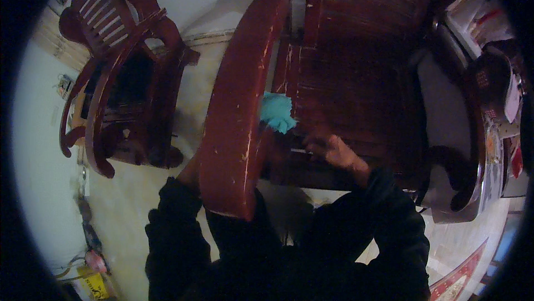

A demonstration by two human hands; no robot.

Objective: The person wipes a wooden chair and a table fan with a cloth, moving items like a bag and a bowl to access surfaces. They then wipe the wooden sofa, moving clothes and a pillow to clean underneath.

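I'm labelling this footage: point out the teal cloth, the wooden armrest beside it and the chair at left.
Teal cloth [277, 112], head view: middle of its visible part.
Wooden armrest [233, 113], head view: middle of its top.
Chair [135, 84], head view: its dark seat.

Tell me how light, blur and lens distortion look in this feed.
Head view: dim light, with the bench seat sinking into shadow and the teal cloth standing out; the right hand looks soft, slightly smeared; fisheye distortion bends edges toward a black, rounded border.

Dark red wooden bench, pale floor, teal cloth by armrest
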